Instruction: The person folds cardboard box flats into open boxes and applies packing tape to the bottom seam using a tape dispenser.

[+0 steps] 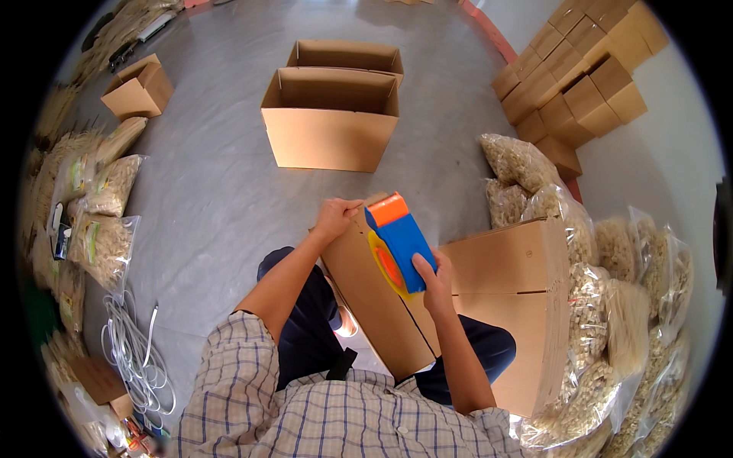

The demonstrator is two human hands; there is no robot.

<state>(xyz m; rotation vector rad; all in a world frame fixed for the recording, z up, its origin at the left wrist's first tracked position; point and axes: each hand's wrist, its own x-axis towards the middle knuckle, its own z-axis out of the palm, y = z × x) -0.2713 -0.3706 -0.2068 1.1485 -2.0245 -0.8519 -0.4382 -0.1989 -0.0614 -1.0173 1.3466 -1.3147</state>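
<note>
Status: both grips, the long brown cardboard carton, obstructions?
Left grip at far end of long brown cardboard carton. Right grip holding blue-and-orange handheld tape dispenser. Dispenser blocks view of part of carton's top.

Here a blue tape dispenser is gripped by the right hand, its orange head pointed away and canted leftward, a yellow roll with an orange hub shown on its left side. And beneath it, a plain brown carton is set between the legs, slanted from far left to near right, its face crossed by a dark seam. The carton's far end is met by the left hand; contact with the dispenser cannot be judged.
</note>
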